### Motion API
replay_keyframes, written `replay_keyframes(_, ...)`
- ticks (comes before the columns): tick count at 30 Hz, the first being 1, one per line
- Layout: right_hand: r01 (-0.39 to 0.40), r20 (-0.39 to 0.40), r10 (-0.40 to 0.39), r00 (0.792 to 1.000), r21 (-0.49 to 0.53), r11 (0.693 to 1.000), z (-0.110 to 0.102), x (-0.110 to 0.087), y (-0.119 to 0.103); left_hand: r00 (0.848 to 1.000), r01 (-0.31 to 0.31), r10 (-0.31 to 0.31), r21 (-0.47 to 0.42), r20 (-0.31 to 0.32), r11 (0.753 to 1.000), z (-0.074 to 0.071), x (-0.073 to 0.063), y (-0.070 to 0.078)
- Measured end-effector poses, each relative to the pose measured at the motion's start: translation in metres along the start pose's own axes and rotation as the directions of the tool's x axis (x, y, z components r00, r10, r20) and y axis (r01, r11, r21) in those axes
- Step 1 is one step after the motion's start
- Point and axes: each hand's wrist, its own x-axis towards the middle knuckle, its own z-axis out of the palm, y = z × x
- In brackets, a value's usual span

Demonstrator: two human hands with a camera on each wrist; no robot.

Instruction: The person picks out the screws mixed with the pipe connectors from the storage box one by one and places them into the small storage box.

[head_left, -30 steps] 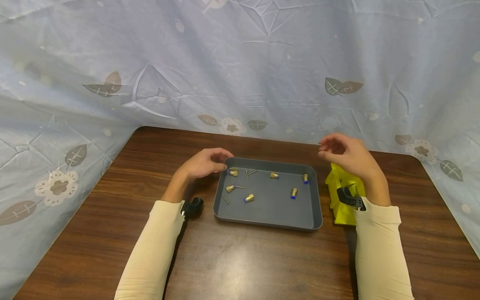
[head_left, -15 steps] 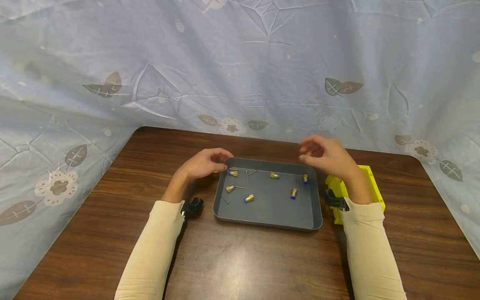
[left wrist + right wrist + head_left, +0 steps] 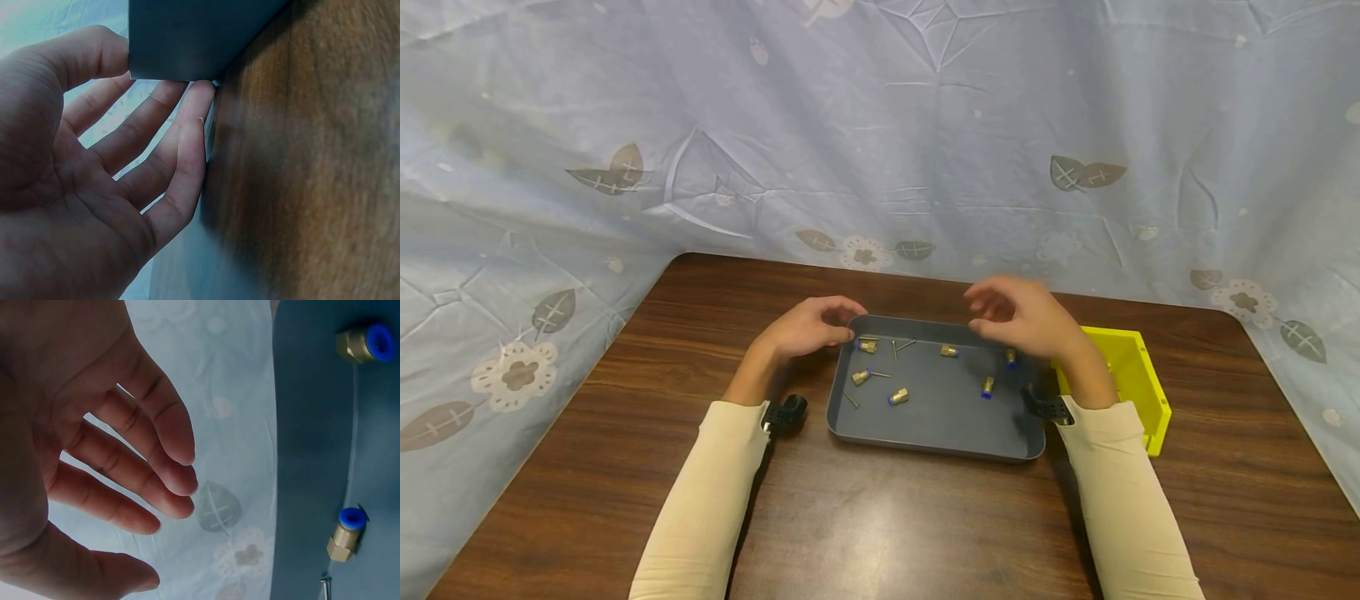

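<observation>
A dark grey tray lies on the table, with several brass fittings with blue ends and several thin screws inside. One fitting sits near its middle, and a screw lies toward the left wall. My left hand holds the tray's far left corner, thumb at one side and fingers at the other. Above the tray's far right edge hovers my right hand, fingers loosely bent and spread, holding nothing. In the right wrist view, a blue-ended fitting and a second fitting appear beyond that hand.
A yellow bin stands right of the tray, partly hidden by the right forearm. The brown wooden table ends at a patterned curtain along the back. Black wrist straps are worn at both cuffs.
My right hand has moved left from above the yellow bin to over the tray's far right edge, uncovering more of the bin. The left hand and tray have stayed still.
</observation>
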Motion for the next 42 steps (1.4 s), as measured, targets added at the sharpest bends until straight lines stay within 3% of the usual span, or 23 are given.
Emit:
replay_keyframes(17,0.030,0.054,-0.030,0.998,0.008,1.000,0.018,0.011,-0.005,1.000,-0.008,0.008,-0.009,0.006,1.000,0.001,0.001,-0.001)
replay_keyframes(33,0.055,0.135,-0.068,0.989,0.096,0.994,0.045,0.045,-0.008,1.000,-0.004,0.004,-0.009,-0.008,1.000,0.000,0.000,-0.003)
replay_keyframes(42,0.058,0.179,-0.074,0.981,0.094,0.994,0.065,0.052,-0.008,1.000,-0.004,0.004,-0.023,0.003,1.000,0.000,-0.001,-0.002)
